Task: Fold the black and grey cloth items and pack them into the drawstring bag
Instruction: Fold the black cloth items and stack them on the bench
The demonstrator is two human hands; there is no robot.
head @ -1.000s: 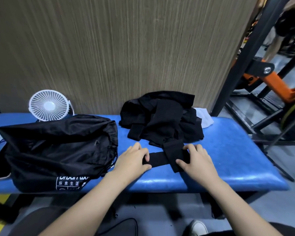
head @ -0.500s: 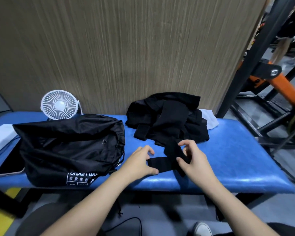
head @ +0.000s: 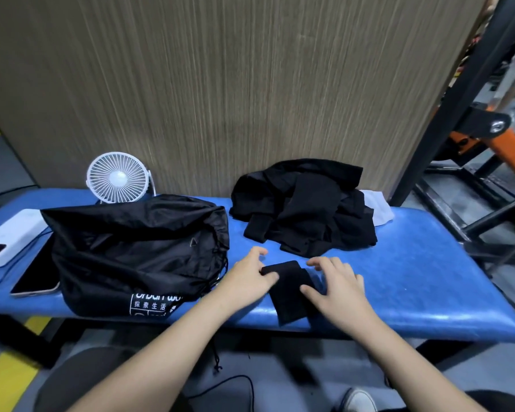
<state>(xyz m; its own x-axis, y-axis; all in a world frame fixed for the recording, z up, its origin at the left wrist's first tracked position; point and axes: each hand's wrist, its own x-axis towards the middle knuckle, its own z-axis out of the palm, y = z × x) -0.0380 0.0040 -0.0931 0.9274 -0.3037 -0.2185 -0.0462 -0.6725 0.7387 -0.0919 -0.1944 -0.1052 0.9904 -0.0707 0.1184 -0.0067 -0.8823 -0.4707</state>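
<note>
Fingers [head: 254,254] of the left hand [head: 247,281] are spread and lightly bent, the thumb lying on the left edge of a small folded black cloth [head: 289,292], while the other fingertips hang just above the worktop [head: 428,281]. On the other side, the right hand [head: 339,289] rests with its fingers apart over the cloth's right edge, thumb touching the fabric; neither hand is curled round it. This folded cloth lies flat near the front edge of the blue padded worktop, between the two hands, one end reaching almost to the edge.

Behind it, toward the wooden panel [head: 220,84], sits a loose pile of black clothes [head: 304,209], unfolded, with a pale grey piece [head: 378,206] showing at its right side. Left of the hands the black drawstring bag [head: 137,251] slumps on the worktop, its gathered mouth and cords facing the left hand, white lettering on its front. A white fan [head: 118,178] stands behind the bag against the panel. Farther left lie a phone [head: 36,278], face up, just beside the bag, and a white box [head: 12,236] with a cable. Black and orange gym frames [head: 473,138] stand at the right.
</note>
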